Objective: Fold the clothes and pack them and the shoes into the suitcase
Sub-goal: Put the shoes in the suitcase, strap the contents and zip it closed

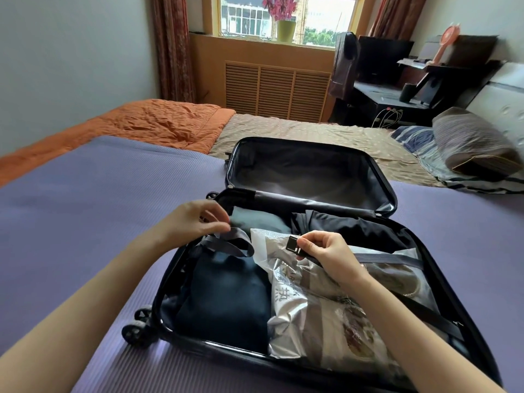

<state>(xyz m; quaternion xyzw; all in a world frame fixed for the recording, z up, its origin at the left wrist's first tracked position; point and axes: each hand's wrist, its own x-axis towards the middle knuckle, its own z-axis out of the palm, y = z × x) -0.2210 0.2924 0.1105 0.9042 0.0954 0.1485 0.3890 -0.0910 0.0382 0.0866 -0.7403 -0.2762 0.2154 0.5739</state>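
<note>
Purple bed (85, 211): under the open suitcase (163, 293).
Left hand (195, 222): pinching the loose end of a grey strap (236, 242) above the near half.
Clothes (226, 296): dark, folded, packed in the near half's left side.
Bag (312, 313): clear plastic, just beside the clothes; probably the shoes, hard to tell.
Right hand (326, 255): pinching a black buckle (292, 245) over the bag.
Lid (306, 165): far half, nothing seen inside.
Progress: packing apparently done; straps not yet clipped, suitcase not yet closed.
</note>
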